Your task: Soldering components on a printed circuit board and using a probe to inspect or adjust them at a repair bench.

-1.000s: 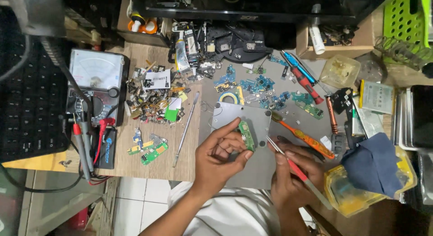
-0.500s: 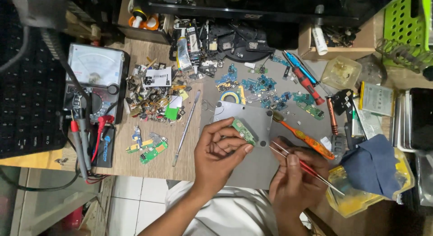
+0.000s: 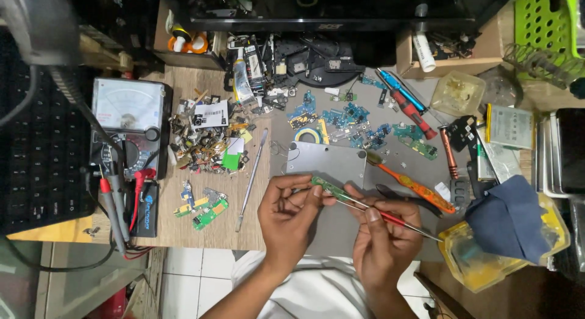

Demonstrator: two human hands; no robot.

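My left hand [image 3: 289,218] pinches a small green circuit board [image 3: 327,187] by its left end, above the grey work mat [image 3: 329,163]. My right hand [image 3: 381,237] grips a thin tool with a red handle [image 3: 396,220]; its metal tip lies against the board's right end. Both hands hover at the near edge of the bench, close together, over my white shirt.
An analogue multimeter [image 3: 127,121] with red and black probes sits left. Piles of small parts [image 3: 210,142] and blue-green boards [image 3: 359,124] cover the middle. An orange toothbrush [image 3: 411,184], screwdrivers [image 3: 414,112], a metal spudger [image 3: 251,173], a blue cloth [image 3: 506,218] on a yellow container lie around.
My left hand has turned the green board flatter and lower. My right hand moved left and brought the red-handled tool's tip onto the board.
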